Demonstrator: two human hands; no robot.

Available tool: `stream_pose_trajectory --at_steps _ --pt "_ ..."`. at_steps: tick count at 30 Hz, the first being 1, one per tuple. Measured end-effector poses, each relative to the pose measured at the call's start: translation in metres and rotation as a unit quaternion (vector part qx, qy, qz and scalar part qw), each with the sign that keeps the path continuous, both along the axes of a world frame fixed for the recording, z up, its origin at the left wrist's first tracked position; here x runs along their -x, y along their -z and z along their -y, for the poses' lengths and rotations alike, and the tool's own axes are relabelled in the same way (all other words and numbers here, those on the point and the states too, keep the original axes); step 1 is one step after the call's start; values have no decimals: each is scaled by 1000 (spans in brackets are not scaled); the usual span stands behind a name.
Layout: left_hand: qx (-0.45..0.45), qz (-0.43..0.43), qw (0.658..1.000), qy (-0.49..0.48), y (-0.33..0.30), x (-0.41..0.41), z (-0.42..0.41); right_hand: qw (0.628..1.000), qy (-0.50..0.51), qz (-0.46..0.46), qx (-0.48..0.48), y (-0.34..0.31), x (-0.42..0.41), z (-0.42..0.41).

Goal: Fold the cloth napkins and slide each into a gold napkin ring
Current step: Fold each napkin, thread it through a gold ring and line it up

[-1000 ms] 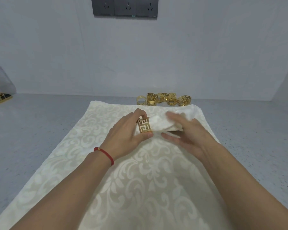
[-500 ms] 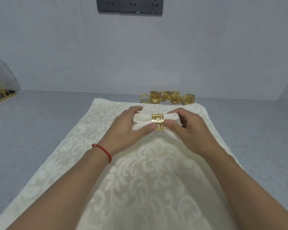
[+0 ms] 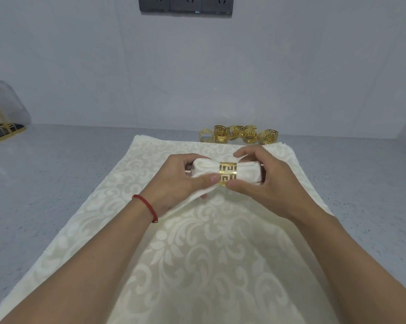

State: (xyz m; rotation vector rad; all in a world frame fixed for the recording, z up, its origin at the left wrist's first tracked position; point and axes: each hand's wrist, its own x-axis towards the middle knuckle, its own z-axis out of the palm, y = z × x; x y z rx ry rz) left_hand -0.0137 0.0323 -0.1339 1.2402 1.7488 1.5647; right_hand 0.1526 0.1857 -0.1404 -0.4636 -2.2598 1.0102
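A white folded napkin (image 3: pixel 246 173) lies crosswise in both my hands, with a gold napkin ring (image 3: pixel 228 173) around its middle. My left hand (image 3: pixel 178 181) grips the napkin's left end, thumb against the ring's left edge. My right hand (image 3: pixel 265 181) grips the right end, thumb under the ring's right edge. The bundle is held just above a stack of cream damask napkins (image 3: pixel 197 253) spread on the grey counter. Several spare gold rings (image 3: pixel 240 134) sit behind the stack.
A grey wall rises right behind the rings, with a dark socket strip (image 3: pixel 185 4) at the top. A gold-edged tray with a clear cover (image 3: pixel 3 120) stands at the far left. Grey counter (image 3: pixel 45 183) lies on both sides of the napkin stack.
The ring has slid from the napkin's left end to its middle. My right hand closed around the right end and both hands lifted the bundle slightly.
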Motion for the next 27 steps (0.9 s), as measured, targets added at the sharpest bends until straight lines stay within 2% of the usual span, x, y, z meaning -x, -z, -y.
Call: stream_pose_trajectory --at_steps 5,12,17,20,23,27 --pt "10 -4 1000 -7 3 5 0 999 18 11 28 4 3 -2" --pt "72 -107 991 24 2 9 3 997 18 67 15 4 0 -7" --pt "95 -52 992 58 -2 6 10 997 14 66 33 3 -3 -7" --pt "91 -66 993 39 -1 7 11 994 -14 58 91 1 -8 -5" --pt "86 -49 995 35 2 9 8 994 -2 40 101 0 -8 -5" --pt "81 -72 994 0 6 6 6 992 -13 34 121 -1 -9 -6"
